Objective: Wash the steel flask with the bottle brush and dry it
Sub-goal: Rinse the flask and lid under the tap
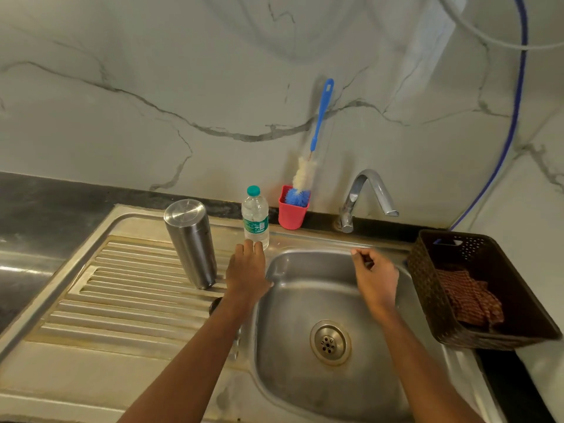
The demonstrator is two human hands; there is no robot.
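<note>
A stainless steel sink unit (146,355) fills a dark stone countertop (45,203) beneath a white marble-patterned wall (152,87) veined in grey. Its ribbed drainboard (128,288) lies to the left; the rounded basin (329,377), with a perforated drain (330,342), sits to the right. A curved chrome tap (364,196) rises behind the basin, and a blue hose (515,117) runs down the wall at right.

The steel flask (190,243), a smooth brushed-metal cylinder with its lid on, stands upright on the drainboard near the basin's left edge. Just beside it, toward the wall, stands a clear plastic water bottle (255,217) with a green cap and label. A red plastic cup (292,210) against the wall holds the bottle brush (314,148), bristles down: blue tuft, cream fluffy section, twisted wire and a long blue handle leaning on the marble.

The person's left hand (247,271) reaches forward, palm down and fingers extended, open and empty, its fingertips at the foot of the water bottle; whether they touch it cannot be told. The right hand (374,276) hovers over the basin's far rim, fingers loosely curled, gripping nothing. At far right, a dark brown woven plastic basket (427,270) tilts over the counter edge, holding a crumpled red checked cloth (470,297).
</note>
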